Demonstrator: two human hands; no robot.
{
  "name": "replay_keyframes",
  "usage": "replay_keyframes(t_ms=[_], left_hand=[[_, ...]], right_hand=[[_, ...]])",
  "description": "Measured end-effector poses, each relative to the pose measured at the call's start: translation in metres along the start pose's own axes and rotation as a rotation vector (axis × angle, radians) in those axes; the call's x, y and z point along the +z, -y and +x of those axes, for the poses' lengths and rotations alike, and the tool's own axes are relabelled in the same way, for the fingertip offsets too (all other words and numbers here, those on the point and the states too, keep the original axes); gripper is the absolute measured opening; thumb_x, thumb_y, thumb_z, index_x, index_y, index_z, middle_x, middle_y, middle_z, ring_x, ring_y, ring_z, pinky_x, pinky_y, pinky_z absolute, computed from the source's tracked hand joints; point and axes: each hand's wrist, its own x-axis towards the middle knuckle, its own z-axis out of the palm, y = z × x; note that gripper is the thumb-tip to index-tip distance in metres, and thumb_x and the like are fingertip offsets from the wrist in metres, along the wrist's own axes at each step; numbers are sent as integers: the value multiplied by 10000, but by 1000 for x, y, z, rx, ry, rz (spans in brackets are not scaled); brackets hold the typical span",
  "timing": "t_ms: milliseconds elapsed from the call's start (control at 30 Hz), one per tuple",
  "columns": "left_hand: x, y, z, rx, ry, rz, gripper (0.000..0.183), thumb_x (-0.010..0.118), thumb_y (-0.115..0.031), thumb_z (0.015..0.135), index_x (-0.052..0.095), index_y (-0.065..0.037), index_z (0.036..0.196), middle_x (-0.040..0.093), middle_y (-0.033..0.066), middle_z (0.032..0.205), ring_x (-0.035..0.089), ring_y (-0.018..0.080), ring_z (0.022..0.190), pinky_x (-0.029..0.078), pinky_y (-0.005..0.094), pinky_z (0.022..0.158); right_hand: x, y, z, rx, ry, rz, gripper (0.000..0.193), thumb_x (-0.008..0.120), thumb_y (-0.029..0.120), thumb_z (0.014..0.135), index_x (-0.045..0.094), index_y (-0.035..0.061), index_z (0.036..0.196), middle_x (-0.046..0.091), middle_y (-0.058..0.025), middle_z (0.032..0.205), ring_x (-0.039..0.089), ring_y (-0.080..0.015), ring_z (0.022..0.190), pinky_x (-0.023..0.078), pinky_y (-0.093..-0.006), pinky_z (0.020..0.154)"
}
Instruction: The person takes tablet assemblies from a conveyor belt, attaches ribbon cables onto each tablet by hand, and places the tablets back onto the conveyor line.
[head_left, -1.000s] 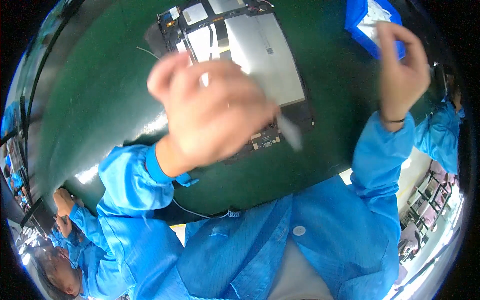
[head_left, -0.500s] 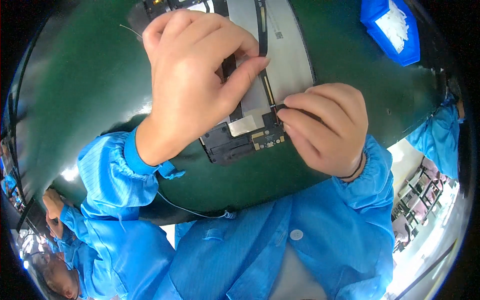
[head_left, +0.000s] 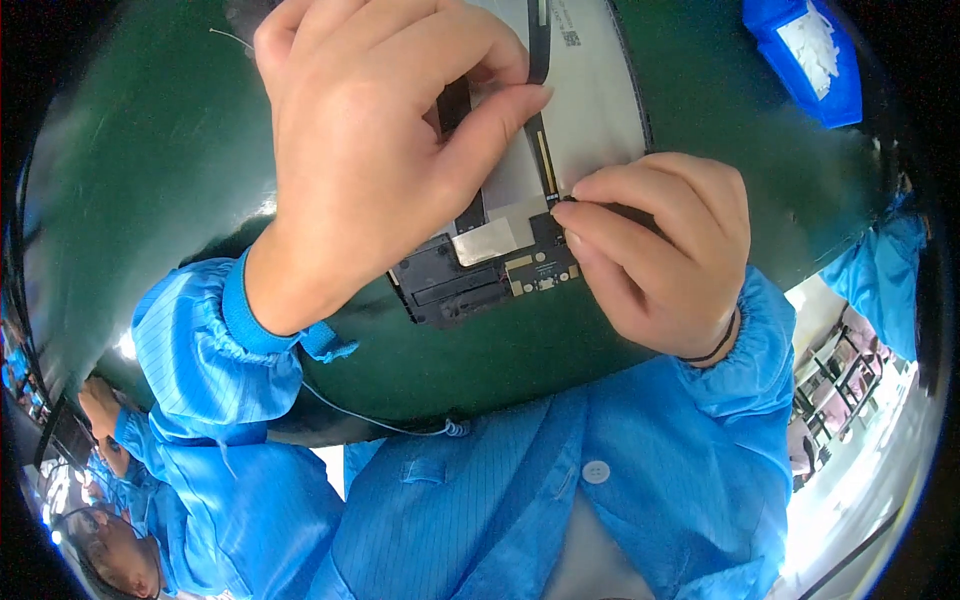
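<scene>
An opened tablet (head_left: 600,110) lies face down on the green mat (head_left: 150,180), its grey metal back plate and black circuit board (head_left: 470,285) showing. My left hand (head_left: 370,150) rests flat on it, thumb pressing a silver strip beside a black flex cable (head_left: 540,40). My right hand (head_left: 660,260) pinches something small at the board's lower right edge; what sits between the fingertips is hidden. Both arms wear blue sleeves.
A blue bin (head_left: 805,55) with white pieces stands at the far right of the mat. A thin white cord (head_left: 380,425) runs along the mat's near edge. Another person in blue (head_left: 110,440) works at the lower left; chairs show at the right.
My right hand came down from near the blue bin to the tablet's lower edge. My left hand settled onto the tablet, and the view closed in on it.
</scene>
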Motion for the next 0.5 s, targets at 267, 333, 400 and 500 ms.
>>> replay_keyframes(t_ms=[267, 333, 400, 500], left_hand=[[-1, -6, 0, -22, 13, 34, 192, 795, -108, 627, 617, -126, 696, 550, -2, 712, 491, 201, 716, 307, 338, 776], [-1, -7, 0, -39, 10, 29, 194, 795, -108, 626, 615, -124, 695, 552, 0, 715, 491, 202, 716, 308, 337, 774], [-1, -8, 0, -54, 14, 45, 195, 794, -112, 626, 611, -121, 694, 553, 5, 719, 491, 206, 717, 311, 338, 773], [7, 7, 1, 215, -107, 111, 194, 793, -116, 631, 610, -118, 695, 552, 10, 722, 492, 210, 719, 313, 338, 774]], right_hand=[[1, 1, 1, 19, -4, 17, 245, 730, 60, 624, 720, 112, 862, 668, -22, 929, 594, -229, 847, 441, -336, 762], [1, 2, 1, 22, -8, 22, 242, 730, 59, 623, 720, 110, 859, 667, -24, 925, 595, -230, 842, 441, -335, 762], [1, 2, 2, 24, -11, 26, 240, 730, 59, 622, 720, 109, 856, 667, -27, 921, 595, -231, 837, 441, -333, 763], [0, 2, 2, 21, -12, 24, 242, 734, 64, 616, 720, 112, 853, 667, -30, 917, 597, -232, 827, 443, -334, 760]])
